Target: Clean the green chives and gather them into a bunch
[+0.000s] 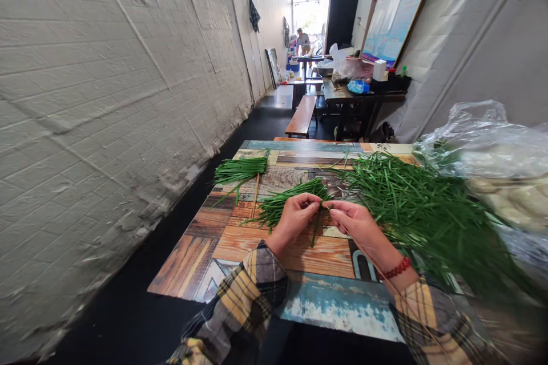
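Note:
A small bunch of green chives (280, 202) lies on the table under and behind my left hand (297, 215). The thumb and forefinger of that hand are pinched together on thin green leaves near the bunch's right end. Close beside it, my right hand (355, 221) is closed too, fingertips pinching a thin green leaf end. A thin tan strip (400, 296) runs from below the right fingers along the forearm. To the left sits another neat bunch (240, 170), with a tan strip (256, 195) next to it. A large loose heap of chives (398, 194) spreads right of my hands.
The patchwork-patterned table (248, 242) has a clear plastic bag (483, 137) with pale contents at its right. Beyond stand a wooden bench (303, 114) and a dark table (342, 93) with bags and boxes. A white brick wall (107, 125) borders the left; a person (303, 41) is far back.

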The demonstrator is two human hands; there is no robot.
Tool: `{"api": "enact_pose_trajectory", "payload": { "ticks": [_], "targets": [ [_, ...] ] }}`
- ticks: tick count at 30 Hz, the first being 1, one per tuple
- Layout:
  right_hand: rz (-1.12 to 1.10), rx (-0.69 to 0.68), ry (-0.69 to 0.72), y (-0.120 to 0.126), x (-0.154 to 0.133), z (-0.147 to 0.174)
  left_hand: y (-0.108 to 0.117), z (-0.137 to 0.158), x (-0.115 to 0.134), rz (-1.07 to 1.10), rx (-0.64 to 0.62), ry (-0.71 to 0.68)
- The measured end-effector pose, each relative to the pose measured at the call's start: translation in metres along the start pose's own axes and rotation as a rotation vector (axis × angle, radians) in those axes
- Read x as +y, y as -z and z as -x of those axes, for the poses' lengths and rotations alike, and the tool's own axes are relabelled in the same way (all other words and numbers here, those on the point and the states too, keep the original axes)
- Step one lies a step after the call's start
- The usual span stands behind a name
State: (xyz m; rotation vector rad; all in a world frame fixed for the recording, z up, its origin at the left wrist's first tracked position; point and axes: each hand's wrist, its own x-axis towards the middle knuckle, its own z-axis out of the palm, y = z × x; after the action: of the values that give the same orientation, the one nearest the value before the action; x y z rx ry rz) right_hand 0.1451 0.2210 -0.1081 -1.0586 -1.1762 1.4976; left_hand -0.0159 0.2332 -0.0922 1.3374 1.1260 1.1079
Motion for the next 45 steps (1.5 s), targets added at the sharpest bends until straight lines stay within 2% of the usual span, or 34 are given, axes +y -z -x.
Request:
{"api": "enact_pose_trajectory", "payload": {
  "ticks": [8, 15, 20, 26, 31, 33, 38, 41, 45],
  "targets": [
    [-0.006, 0.021, -0.015, 0.000, 0.000, -0.001, -0.002, -0.002, -0.003, -0.309, 0.088, -0.299],
    [-0.028, 0.036, 0.040, 0.000, 0.001, -0.002, -0.004, -0.001, -0.007, -0.215, 0.068, -0.198],
    [-0.009, -0.030, 0.071, 0.003, 0.002, -0.003, -0.003, -0.001, -0.007, -0.188, 0.058, -0.191],
    [0.009, -0.050, 0.094, 0.004, 0.004, -0.003, -0.002, -0.001, -0.009, -0.212, 0.024, -0.254],
    [-0.011, -0.069, 0.089, 0.004, 0.003, -0.004, -0.001, 0.000, -0.008, -0.316, -0.070, -0.348],
    [-0.017, -0.074, 0.089, 0.005, 0.003, -0.004, 0.003, -0.002, -0.006, -0.320, -0.026, -0.332],
    [-0.010, -0.043, 0.039, 0.010, 0.000, -0.003, 0.019, -0.014, -0.008, -0.270, 0.261, -0.260],
    [0.002, -0.034, -0.021, 0.011, -0.001, -0.003, 0.021, -0.017, -0.013, -0.428, 0.250, -0.313],
    [0.020, -0.025, -0.019, 0.010, -0.002, -0.004, 0.016, -0.014, -0.017, -0.809, 0.148, -0.399]
  ]
}}
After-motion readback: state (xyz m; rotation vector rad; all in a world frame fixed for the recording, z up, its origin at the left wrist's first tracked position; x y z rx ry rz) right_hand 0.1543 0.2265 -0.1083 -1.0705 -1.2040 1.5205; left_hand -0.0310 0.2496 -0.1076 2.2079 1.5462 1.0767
